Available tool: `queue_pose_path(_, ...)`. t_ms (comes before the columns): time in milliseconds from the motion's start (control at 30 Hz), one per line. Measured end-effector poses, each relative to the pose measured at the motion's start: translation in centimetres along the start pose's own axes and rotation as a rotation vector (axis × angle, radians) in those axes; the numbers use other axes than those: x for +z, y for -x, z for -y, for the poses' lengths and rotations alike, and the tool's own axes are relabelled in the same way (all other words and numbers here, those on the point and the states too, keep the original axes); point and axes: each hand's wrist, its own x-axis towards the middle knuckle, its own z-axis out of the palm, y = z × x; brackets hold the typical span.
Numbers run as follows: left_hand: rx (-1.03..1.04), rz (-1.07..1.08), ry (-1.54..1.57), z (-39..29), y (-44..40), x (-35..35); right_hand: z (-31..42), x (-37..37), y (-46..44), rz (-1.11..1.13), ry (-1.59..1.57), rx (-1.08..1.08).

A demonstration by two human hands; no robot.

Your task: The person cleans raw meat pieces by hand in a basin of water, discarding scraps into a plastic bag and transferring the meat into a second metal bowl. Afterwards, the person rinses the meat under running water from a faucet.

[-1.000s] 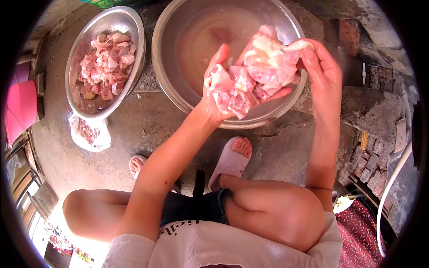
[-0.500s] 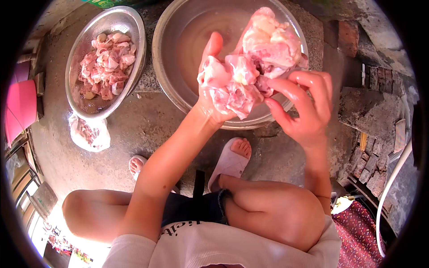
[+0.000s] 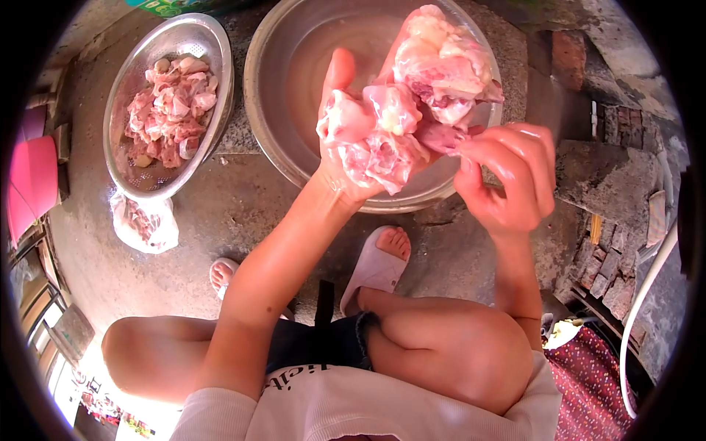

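Observation:
Several pieces of raw meat (image 3: 386, 136) lie across my left hand (image 3: 334, 158), which is palm up over a large metal basin (image 3: 268, 110) with cloudy water in it. The thumb points upward, and the meat hides most of the other fingers. At the right edge of the pile, my right hand (image 3: 507, 176) pinches a dark pink bit of meat (image 3: 441, 137) between thumb and fingertips. A pale, fatty larger piece (image 3: 445, 66) rests toward the far side of the pile.
An oval metal colander (image 3: 114, 151) at the left holds more cut meat. Below it, a white plastic bag (image 3: 168, 234) with meat lies on the floor. Pink plastic (image 3: 33, 180) stands at the far left; a pale hose (image 3: 647, 290) and bricks (image 3: 610, 272) are at the right.
My right hand has let go of the meat's upper right part, moved down and closed on a small dark bit. My left hand and its pile have shifted slightly left.

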Motion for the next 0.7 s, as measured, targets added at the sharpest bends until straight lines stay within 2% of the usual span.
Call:
queue_pose_path(33,0.006,-0.023,0.000,0.0,0.0,0.1,0.0,-0.1,0.1,-0.017,-0.025,-0.002)
queue_pose_path(133,-0.035,0.021,-0.019,-0.2,0.1,0.0,0.3,-0.1,0.4,-0.038,-0.313,0.220)
queue_pose_path(233,-0.014,0.021,0.060,0.1,0.1,0.7,0.5,-0.1,1.3,-0.161,-0.660,0.520)
queue_pose_path(367,0.013,0.035,0.111,0.6,-0.1,0.6,0.0,0.2,1.3,-0.164,-1.076,0.754)
queue_pose_path(400,0.022,0.040,-0.005,0.5,-0.2,0.1,0.1,0.0,1.1,-0.137,-1.126,0.805)
queue_pose_path(567,-0.078,0.162,0.182,0.1,-0.3,-0.9,0.7,-0.8,0.3,-0.090,-1.226,1.015)
queue_pose_path(700,-0.029,0.065,0.096,0.0,-0.3,-0.8,0.1,-1.1,0.4,-0.020,-1.313,1.032)
